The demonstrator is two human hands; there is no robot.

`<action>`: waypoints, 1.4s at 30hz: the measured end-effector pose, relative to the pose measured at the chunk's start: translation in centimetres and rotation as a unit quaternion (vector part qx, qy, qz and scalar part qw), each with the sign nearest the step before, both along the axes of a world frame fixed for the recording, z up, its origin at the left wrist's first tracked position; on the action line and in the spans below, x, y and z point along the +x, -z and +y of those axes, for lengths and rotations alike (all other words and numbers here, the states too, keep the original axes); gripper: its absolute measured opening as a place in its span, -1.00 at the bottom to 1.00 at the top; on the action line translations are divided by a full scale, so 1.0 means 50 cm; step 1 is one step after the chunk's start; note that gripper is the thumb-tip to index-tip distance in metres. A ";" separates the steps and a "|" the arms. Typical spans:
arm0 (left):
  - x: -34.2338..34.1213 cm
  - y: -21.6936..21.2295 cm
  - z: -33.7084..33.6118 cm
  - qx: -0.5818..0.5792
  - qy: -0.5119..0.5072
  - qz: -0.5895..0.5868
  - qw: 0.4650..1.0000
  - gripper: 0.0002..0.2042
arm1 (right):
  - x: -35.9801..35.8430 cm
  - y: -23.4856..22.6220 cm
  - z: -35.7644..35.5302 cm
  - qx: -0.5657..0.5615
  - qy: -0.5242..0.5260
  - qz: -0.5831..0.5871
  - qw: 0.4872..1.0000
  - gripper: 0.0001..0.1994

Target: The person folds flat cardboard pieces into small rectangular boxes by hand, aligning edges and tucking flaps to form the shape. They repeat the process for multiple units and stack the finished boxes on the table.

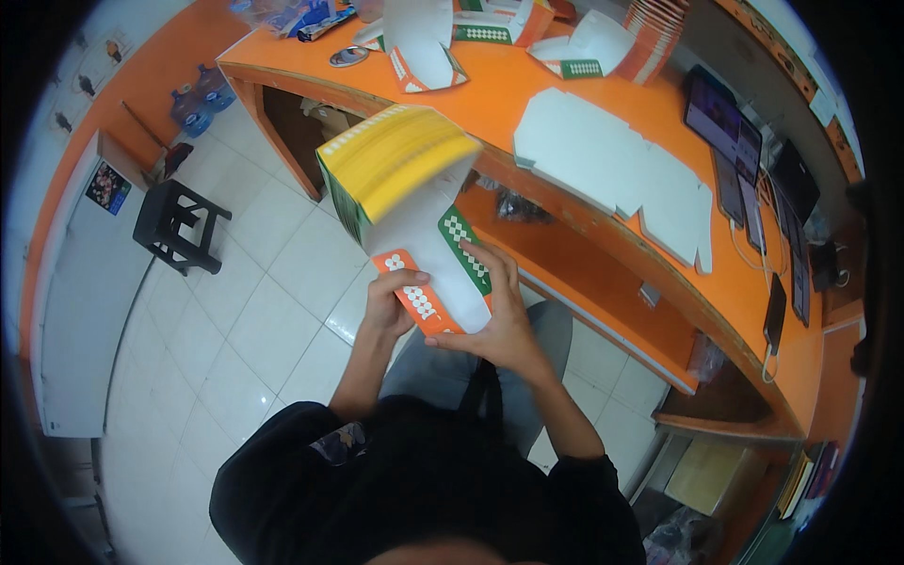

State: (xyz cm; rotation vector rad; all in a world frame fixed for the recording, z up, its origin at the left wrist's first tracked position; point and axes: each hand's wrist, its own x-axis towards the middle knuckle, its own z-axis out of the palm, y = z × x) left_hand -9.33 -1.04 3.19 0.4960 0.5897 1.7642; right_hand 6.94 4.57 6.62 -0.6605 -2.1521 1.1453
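In front of my body, both hands hold a paper food box [459, 287] with a white inside, an orange side and a green side with white patterns. It looks like the front one of a nested stack, whose layered yellow edges [400, 155] stretch away toward the counter. My left hand [388, 299] grips the orange side, thumb pressed over its upper edge. My right hand [504, 325] wraps the near right corner, fingers lying along the green side and thumb at the near end. The undersides of my fingers are hidden below the box.
An orange counter [480, 113] curves ahead and right, carrying flat white cardboard blanks [603, 165], several folded boxes [424, 61], a nested stack [653, 38], tablets [720, 113] and phones with cables. A black stool [179, 221] stands on the tiled floor at left, near water bottles [193, 111].
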 end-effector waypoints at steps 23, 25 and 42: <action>-0.154 0.027 -0.072 -0.159 -0.329 0.032 0.930 -0.86 | -0.527 -0.136 0.510 0.106 0.292 -0.189 0.931 0.14; -0.162 0.026 -0.057 -0.183 -0.312 0.001 0.932 -0.86 | -0.487 -0.163 0.486 0.070 0.260 -0.099 0.958 0.13; 0.043 -0.005 0.019 -0.090 0.004 0.198 0.976 -0.42 | -0.008 -0.015 0.065 -0.019 -0.049 0.020 0.998 -0.40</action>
